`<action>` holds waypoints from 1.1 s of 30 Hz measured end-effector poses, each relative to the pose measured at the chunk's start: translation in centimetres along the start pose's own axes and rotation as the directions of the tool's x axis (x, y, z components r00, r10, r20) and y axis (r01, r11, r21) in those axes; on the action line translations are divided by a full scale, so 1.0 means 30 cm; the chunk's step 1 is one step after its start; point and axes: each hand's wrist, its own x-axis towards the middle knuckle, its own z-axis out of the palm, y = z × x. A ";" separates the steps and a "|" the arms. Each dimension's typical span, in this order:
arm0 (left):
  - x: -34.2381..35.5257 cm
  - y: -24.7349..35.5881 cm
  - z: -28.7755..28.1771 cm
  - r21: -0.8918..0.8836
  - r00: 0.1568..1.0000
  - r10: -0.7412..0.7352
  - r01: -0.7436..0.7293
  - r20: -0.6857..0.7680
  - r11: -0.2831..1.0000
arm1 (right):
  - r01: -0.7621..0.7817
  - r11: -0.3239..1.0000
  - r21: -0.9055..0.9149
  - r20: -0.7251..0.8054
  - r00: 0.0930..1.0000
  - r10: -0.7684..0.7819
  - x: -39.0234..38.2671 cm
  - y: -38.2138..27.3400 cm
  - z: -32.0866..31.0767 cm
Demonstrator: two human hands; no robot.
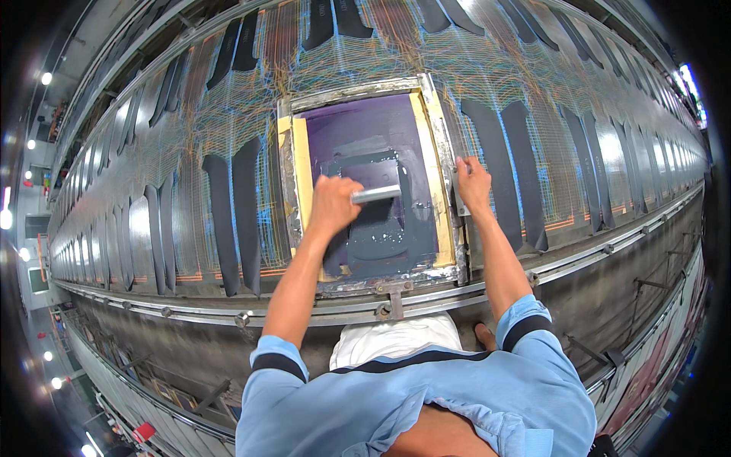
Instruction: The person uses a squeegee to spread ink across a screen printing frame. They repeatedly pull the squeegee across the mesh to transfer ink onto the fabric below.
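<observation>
From where I stand, a pair of dark strips (234, 217) lies at the left, apart from the frame (358, 91), seemingly leaving it room. The left hand (333, 204) is curled closed around a scraper (377, 193), probably for a firm hold, over the grey-smeared middle of the purple screen (358, 129). The right hand (474, 184), fingers half bent, is at the frame's right edge, perhaps steadying it; I can't tell whether it grips. Farther right lie more strips (504, 171).

The long table (449, 57) (streaked with coloured lines (396, 57)) bears paired dark strips (247, 213) and a taped screen frame (358, 93).
</observation>
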 end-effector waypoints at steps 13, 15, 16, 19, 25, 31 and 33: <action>-0.192 0.158 0.081 -0.005 0.988 -0.015 0.014 -0.153 1.000 | 0.131 0.991 0.024 -0.050 0.990 -0.130 0.029 -0.096 -0.138; -0.359 0.280 0.072 -0.010 0.987 -0.039 0.038 -0.157 0.999 | 0.117 0.993 -0.018 -0.043 0.992 -0.118 0.020 -0.137 -0.160; -0.406 0.318 0.062 0.014 0.985 -0.042 0.045 -0.167 0.999 | 0.132 0.991 0.020 -0.067 0.989 -0.130 0.028 -0.116 -0.146; -0.424 0.344 0.071 0.025 0.971 -0.043 0.051 -0.235 0.998 | 0.078 0.990 0.115 -0.005 0.997 -0.078 0.009 -0.063 -0.114; -0.392 0.296 0.058 0.089 0.987 -0.116 0.127 -0.111 0.988 | 0.085 0.962 0.258 0.028 0.995 -0.096 -0.045 0.035 -0.013; -0.348 0.273 0.052 0.102 0.994 -0.097 0.101 -0.047 0.990 | 0.095 0.947 0.308 0.010 0.995 -0.104 -0.030 0.046 -0.021; -0.345 0.273 0.076 0.081 0.993 -0.117 0.118 -0.020 0.990 | 0.059 0.958 0.281 0.029 0.997 -0.070 -0.025 0.060 -0.026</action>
